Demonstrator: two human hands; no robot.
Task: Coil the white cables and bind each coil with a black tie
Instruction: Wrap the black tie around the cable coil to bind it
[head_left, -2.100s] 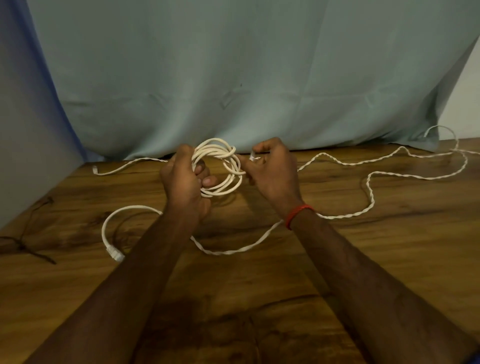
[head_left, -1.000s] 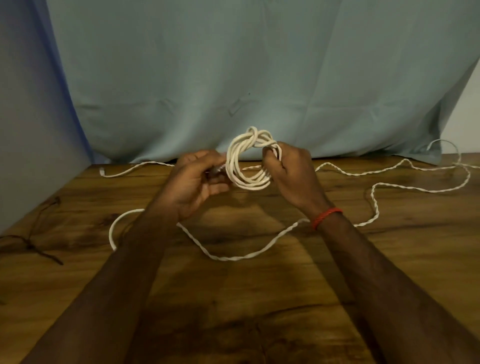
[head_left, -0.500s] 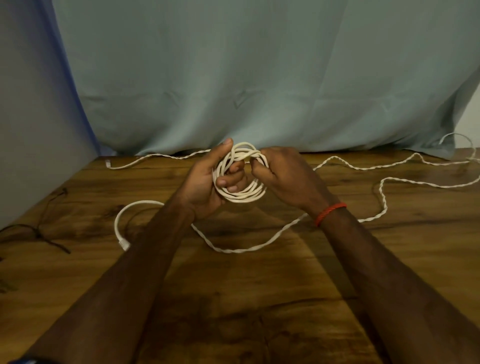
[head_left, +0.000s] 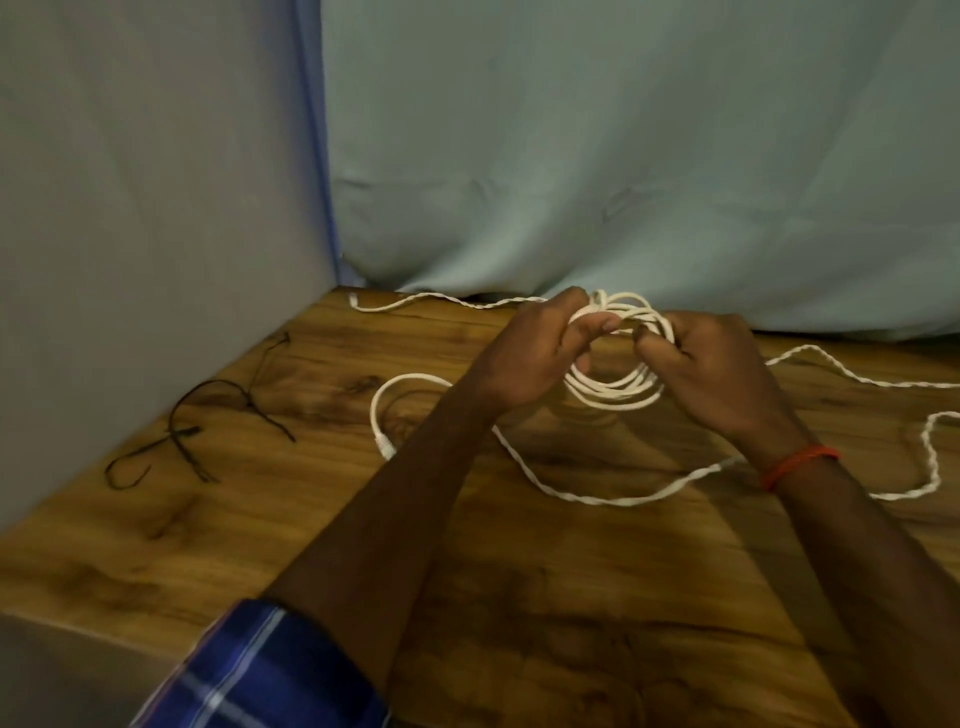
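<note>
A coil of white cable (head_left: 618, 387) is gripped between the curled fingers of the left hand (head_left: 530, 358) and the right hand (head_left: 717, 374) above a wooden table (head_left: 519, 571). Beneath both wrists loose cable (head_left: 597, 500) is spread; black ties (head_left: 208, 415) are seen well left of the left hand.

no readable text, no labels — no nos., no signs

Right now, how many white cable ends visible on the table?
2. One cable end lies at the table's back edge, left of the coil. The second end caps the smooth loop beside the left forearm. More may hide in the coil or off-frame.
</note>
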